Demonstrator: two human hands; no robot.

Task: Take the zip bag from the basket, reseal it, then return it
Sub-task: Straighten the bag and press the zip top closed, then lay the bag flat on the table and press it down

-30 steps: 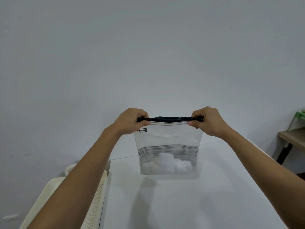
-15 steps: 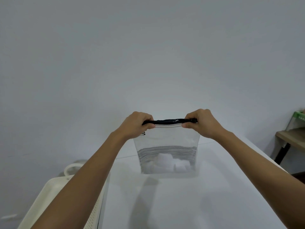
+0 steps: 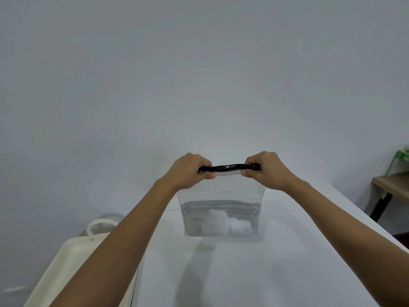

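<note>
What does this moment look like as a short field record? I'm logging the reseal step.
left hand: pinching the black zip strip, left part
right hand: pinching the strip, right part
zip bag: clear, upright, its bottom on the white table
contents: white cotton-like lumps at the bottom
seal: cannot tell if fully shut
basket: cream, at the table's left, without the bag

Soft, even, dim light; faint shadows; wide-angle bending, blurred edges.

Clear striped plastic zip bag (image 3: 221, 196) upright mid white worktop (image 3: 265, 273), left hand (image 3: 188, 171) and right hand (image 3: 269, 169) pinching its top ends; cream perforated plastic basket (image 3: 66, 267) off worktop's left edge.
</note>
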